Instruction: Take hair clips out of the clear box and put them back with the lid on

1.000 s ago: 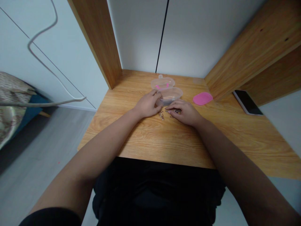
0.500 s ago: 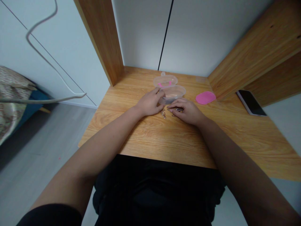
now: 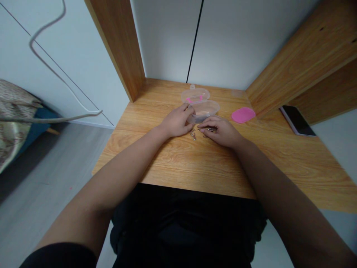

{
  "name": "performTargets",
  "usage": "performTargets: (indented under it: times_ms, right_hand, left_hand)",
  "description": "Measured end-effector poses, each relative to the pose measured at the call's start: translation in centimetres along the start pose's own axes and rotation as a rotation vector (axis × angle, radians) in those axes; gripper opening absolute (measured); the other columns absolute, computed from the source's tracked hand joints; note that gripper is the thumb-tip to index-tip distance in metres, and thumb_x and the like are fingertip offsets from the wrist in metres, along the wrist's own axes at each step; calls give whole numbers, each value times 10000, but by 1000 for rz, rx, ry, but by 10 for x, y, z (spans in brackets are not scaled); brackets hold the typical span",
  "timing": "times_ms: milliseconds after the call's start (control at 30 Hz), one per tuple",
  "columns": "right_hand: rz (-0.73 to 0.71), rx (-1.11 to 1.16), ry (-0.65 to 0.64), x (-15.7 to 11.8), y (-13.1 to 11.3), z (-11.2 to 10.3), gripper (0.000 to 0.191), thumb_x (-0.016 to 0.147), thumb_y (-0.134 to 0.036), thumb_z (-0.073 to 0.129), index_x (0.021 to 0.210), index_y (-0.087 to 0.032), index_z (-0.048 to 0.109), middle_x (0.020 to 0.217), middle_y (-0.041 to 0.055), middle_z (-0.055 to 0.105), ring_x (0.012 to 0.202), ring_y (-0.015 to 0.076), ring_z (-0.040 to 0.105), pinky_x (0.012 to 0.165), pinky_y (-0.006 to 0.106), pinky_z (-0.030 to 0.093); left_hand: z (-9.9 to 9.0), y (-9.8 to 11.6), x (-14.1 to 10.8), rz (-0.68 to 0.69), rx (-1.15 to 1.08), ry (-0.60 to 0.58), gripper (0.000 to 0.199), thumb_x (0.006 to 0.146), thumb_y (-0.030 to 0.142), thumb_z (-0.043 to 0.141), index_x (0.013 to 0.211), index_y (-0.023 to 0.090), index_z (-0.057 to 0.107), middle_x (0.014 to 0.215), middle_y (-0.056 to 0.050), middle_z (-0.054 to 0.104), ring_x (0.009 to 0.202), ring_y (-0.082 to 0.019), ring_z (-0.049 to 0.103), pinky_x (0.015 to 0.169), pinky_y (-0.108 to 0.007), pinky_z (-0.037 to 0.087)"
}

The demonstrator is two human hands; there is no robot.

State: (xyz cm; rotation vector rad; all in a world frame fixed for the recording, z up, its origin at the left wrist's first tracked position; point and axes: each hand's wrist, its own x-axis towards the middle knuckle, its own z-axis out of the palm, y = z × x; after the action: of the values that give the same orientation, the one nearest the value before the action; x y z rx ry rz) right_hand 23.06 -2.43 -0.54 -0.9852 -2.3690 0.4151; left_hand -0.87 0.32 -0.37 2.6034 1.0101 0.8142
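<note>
An open, clear plastic case lies on the table, its hinged lid folded back and showing pink bits. My left hand is at the case's left end, its fingers over the rim and the thumb low near the tabletop. Just below the case, my right hand is closed in a pinch on a slim, shiny metal piece, mostly covered by the fingers. Between the hands lies a small cluster of metal pieces, too small to name. Another bit of metal shows under my right hand.
A pink oval pad lies right of the case. Farther right, a phone rests near the wooden side panel. A white wall panel closes off the back of the wooden table. A bent pale rod crosses the left side.
The view has shifted very slightly. Both hands, the case and the metal pieces keep nearly the same places; the right fingers show hardly any movement.
</note>
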Motion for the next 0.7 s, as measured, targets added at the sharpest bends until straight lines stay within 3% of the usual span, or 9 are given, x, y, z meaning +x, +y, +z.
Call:
performTargets:
  times_ms: [700]
  right_hand:
    - [8, 23, 0, 0, -2, 0, 182, 921, -323, 645, 1014, -271, 792, 966, 69, 736, 926, 245, 678, 870, 426, 551]
  left_hand:
    - [-2, 3, 1, -17, -12, -13, 282, 802, 271, 600, 1069, 184, 586, 1181, -130, 585, 1051, -286, 624, 931, -435, 542]
